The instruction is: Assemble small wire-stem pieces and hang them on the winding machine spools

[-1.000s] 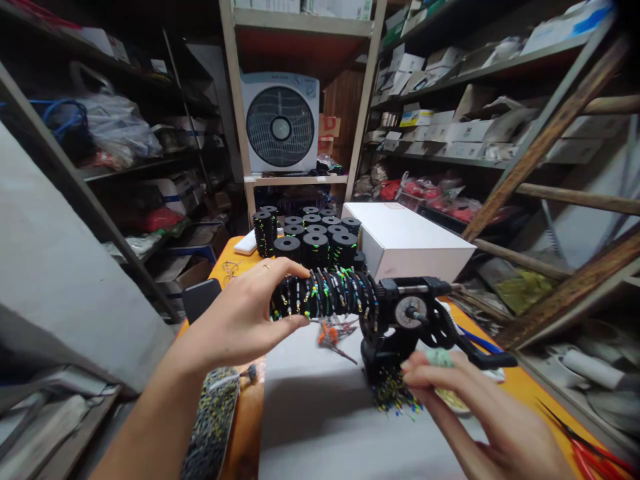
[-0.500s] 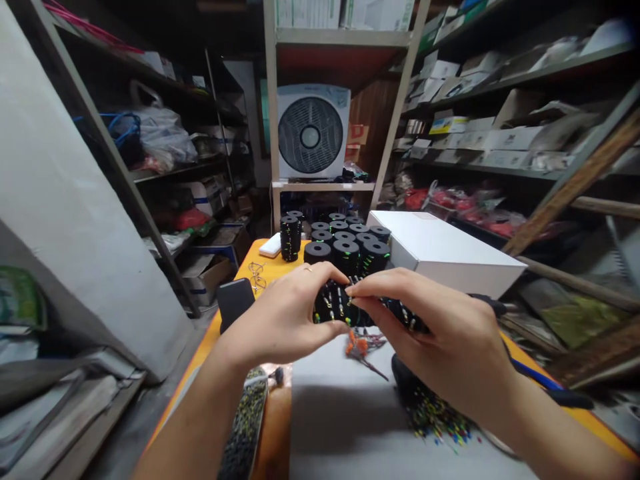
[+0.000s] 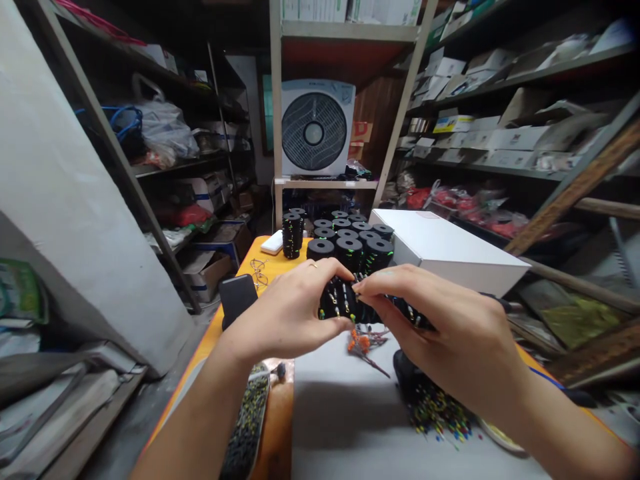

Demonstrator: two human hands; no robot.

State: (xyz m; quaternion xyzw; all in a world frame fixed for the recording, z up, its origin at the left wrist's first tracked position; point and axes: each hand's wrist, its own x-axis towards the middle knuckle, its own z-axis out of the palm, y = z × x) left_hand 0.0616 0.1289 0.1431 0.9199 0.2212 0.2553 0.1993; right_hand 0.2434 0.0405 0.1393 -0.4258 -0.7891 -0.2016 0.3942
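Note:
My left hand [image 3: 293, 303] is wrapped round a black foam roll [image 3: 333, 300], thumb below and fingers above. Small metal fittings with yellow-green ends line the roll's side. At the roll's upper edge my right hand [image 3: 430, 310] pinches thumb and forefinger together on something too small to make out. Under the hands, an orange bundle with dark stems [image 3: 360, 341] lies on a white sheet [image 3: 340, 420]. Below my right hand, a heap of coloured pin-like bits [image 3: 445, 417] spills by a black pouch [image 3: 404, 373].
Black foam rolls [image 3: 349, 247] stand at the back of the yellow table [image 3: 280, 267], left of a white box [image 3: 455, 243]. A tray of small dark and yellow pieces [image 3: 250, 413], a black upright object [image 3: 237, 299] and glasses [image 3: 259, 272] are at left. A box fan [image 3: 314, 133] stands behind.
The whole view has shifted slightly. Both hands stay at the foam roll in nearly the same pose, my right fingertips still pinched at its upper edge.

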